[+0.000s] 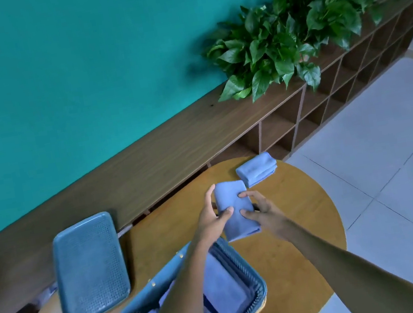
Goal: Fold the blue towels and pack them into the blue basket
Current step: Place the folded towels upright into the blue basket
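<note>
The job looks more than half done. The blue basket [257,284] sits on the round bench [293,223], at the edge closest to the person, and it already has folded blue towels [222,287] lying inside it. Its lid [90,268] lies flat on the bench just to the left of the basket.

One folded towel [233,206] is held just past the far end of the basket. It still has to go in. Another folded towel [256,168] waits farther from the basket, near the far edge of the bench. That one is left too.

The left hand [214,216] holds the near towel by its left edge, thumb on top. The right hand [259,209] pinches its right edge with bent fingers.
</note>
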